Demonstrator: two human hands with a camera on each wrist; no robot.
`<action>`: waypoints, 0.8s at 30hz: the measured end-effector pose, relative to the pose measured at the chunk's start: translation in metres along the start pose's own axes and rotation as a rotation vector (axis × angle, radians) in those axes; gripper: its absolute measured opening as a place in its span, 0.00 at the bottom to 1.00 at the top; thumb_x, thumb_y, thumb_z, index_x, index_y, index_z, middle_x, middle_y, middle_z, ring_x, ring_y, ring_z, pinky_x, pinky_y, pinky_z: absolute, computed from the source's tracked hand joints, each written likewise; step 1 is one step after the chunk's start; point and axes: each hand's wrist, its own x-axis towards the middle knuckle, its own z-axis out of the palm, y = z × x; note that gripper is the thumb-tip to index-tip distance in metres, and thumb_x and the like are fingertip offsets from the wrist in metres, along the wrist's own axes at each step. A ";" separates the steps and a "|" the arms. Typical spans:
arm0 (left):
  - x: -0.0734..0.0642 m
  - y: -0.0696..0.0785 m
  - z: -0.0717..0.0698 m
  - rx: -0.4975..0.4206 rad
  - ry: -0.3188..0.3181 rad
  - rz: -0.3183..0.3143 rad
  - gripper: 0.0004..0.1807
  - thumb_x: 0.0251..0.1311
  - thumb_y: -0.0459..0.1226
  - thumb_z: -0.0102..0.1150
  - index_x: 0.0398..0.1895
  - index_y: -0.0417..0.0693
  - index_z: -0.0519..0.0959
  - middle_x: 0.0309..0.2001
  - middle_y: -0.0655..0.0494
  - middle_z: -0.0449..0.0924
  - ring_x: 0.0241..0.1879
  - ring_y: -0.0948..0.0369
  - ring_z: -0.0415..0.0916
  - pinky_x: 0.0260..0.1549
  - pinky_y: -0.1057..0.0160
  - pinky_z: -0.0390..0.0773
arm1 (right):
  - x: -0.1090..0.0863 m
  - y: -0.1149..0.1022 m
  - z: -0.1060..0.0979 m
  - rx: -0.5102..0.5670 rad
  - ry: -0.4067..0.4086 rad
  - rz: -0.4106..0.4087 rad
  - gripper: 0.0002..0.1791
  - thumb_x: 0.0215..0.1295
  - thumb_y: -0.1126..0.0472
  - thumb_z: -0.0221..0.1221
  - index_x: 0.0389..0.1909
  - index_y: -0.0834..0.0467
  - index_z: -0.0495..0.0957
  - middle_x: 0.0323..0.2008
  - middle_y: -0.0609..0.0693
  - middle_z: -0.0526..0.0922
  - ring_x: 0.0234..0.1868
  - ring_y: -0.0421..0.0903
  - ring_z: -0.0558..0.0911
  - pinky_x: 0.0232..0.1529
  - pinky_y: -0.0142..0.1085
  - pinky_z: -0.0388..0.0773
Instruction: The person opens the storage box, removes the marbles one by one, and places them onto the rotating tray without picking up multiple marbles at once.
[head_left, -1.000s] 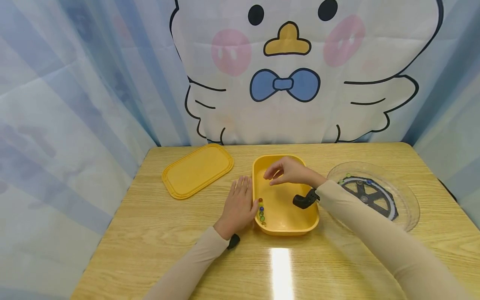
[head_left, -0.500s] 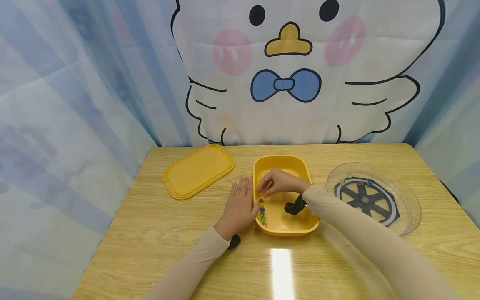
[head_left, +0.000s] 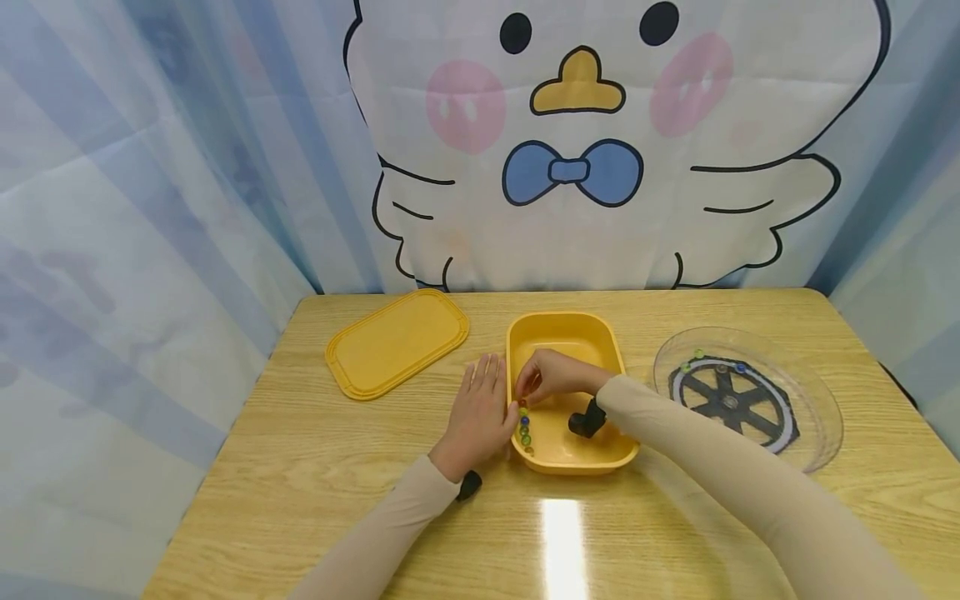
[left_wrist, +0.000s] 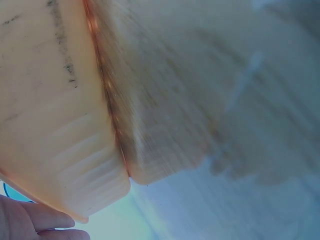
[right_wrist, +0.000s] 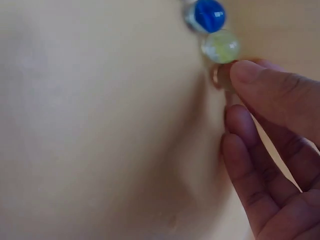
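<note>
A yellow plastic bin (head_left: 573,467) stands in the middle of the table. Along its left inner wall runs a row of several glass marbles (head_left: 525,430), among them a blue marble (right_wrist: 210,16) and a pale yellow marble (right_wrist: 221,46). At the row's far end my right hand (head_left: 558,375) pinches a reddish-brown marble (right_wrist: 222,76) between thumb and index finger, which cover most of it. Flat beside the bin's left side lies my left hand (head_left: 476,412), fingers straight, thumb at the rim. The bin's outer wall (left_wrist: 55,115) fills much of the left wrist view.
A yellow lid (head_left: 397,343) lies at the back left of the table. To the right is a clear round dish (head_left: 822,408) with several marbles (head_left: 741,367) and a dark spoked wheel pattern (head_left: 729,402). A patterned curtain (head_left: 570,233) hangs behind the table.
My right hand has come down and left inside the bin, from above its middle to the far end of the marble row, and its fingertips have closed there. The left hand stays put.
</note>
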 end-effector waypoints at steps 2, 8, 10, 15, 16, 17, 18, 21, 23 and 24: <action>0.000 0.000 0.000 0.000 0.001 0.002 0.34 0.67 0.46 0.42 0.70 0.33 0.55 0.71 0.39 0.56 0.73 0.49 0.49 0.71 0.50 0.49 | 0.001 0.002 0.002 -0.017 0.004 0.007 0.05 0.50 0.72 0.65 0.29 0.63 0.85 0.31 0.55 0.87 0.32 0.36 0.82 0.38 0.28 0.80; 0.000 0.000 0.000 0.010 -0.005 0.003 0.34 0.67 0.46 0.41 0.70 0.33 0.54 0.71 0.40 0.56 0.73 0.49 0.48 0.71 0.51 0.49 | 0.002 0.003 0.005 -0.056 0.015 0.002 0.05 0.48 0.73 0.65 0.27 0.62 0.86 0.29 0.53 0.87 0.28 0.33 0.79 0.34 0.26 0.78; 0.000 0.000 0.000 0.011 -0.007 0.002 0.34 0.67 0.46 0.41 0.70 0.33 0.55 0.71 0.40 0.56 0.73 0.49 0.49 0.71 0.51 0.49 | 0.001 0.000 0.005 -0.072 0.014 0.000 0.06 0.48 0.73 0.66 0.27 0.61 0.85 0.28 0.52 0.87 0.27 0.33 0.78 0.34 0.25 0.78; -0.001 0.000 0.000 0.010 0.002 0.007 0.34 0.67 0.46 0.42 0.70 0.33 0.55 0.70 0.40 0.57 0.73 0.49 0.49 0.71 0.50 0.50 | -0.001 -0.005 0.006 -0.103 0.005 -0.005 0.06 0.47 0.73 0.66 0.27 0.61 0.85 0.27 0.52 0.86 0.27 0.32 0.77 0.33 0.25 0.78; -0.001 0.000 0.000 0.011 0.005 0.008 0.34 0.67 0.46 0.42 0.70 0.33 0.55 0.70 0.40 0.57 0.73 0.49 0.50 0.71 0.50 0.50 | -0.001 -0.006 0.006 -0.105 0.003 -0.001 0.06 0.47 0.73 0.66 0.27 0.61 0.85 0.27 0.52 0.86 0.27 0.32 0.77 0.34 0.25 0.78; -0.001 0.000 0.000 0.011 0.011 0.011 0.34 0.67 0.46 0.42 0.70 0.33 0.56 0.70 0.39 0.57 0.73 0.48 0.50 0.71 0.50 0.51 | -0.001 -0.006 0.006 -0.105 0.002 0.001 0.06 0.48 0.73 0.66 0.27 0.61 0.85 0.27 0.51 0.86 0.27 0.32 0.78 0.34 0.25 0.78; -0.001 0.001 -0.001 0.010 0.015 0.013 0.34 0.67 0.46 0.42 0.70 0.33 0.56 0.70 0.39 0.58 0.73 0.48 0.50 0.71 0.50 0.51 | -0.001 -0.006 0.006 -0.109 0.002 0.003 0.06 0.48 0.73 0.66 0.27 0.60 0.85 0.27 0.51 0.86 0.27 0.32 0.78 0.34 0.25 0.78; -0.001 0.001 -0.001 0.009 0.017 0.012 0.34 0.67 0.46 0.42 0.70 0.33 0.56 0.70 0.39 0.58 0.73 0.48 0.50 0.71 0.50 0.51 | 0.000 -0.006 0.006 -0.119 0.006 0.014 0.06 0.48 0.73 0.66 0.27 0.60 0.85 0.27 0.50 0.86 0.26 0.32 0.77 0.33 0.24 0.77; -0.001 0.001 -0.001 0.008 0.016 0.010 0.34 0.67 0.46 0.42 0.70 0.33 0.56 0.70 0.39 0.58 0.73 0.48 0.50 0.71 0.50 0.51 | 0.001 -0.005 0.006 -0.127 0.010 0.012 0.06 0.48 0.73 0.66 0.27 0.59 0.85 0.27 0.49 0.86 0.26 0.32 0.77 0.33 0.24 0.77; -0.001 0.001 -0.001 0.008 0.014 0.009 0.34 0.67 0.46 0.42 0.70 0.33 0.55 0.70 0.39 0.58 0.73 0.49 0.50 0.71 0.50 0.50 | 0.001 -0.004 0.006 -0.134 0.011 0.004 0.06 0.48 0.73 0.66 0.27 0.59 0.85 0.27 0.49 0.86 0.26 0.32 0.77 0.33 0.24 0.77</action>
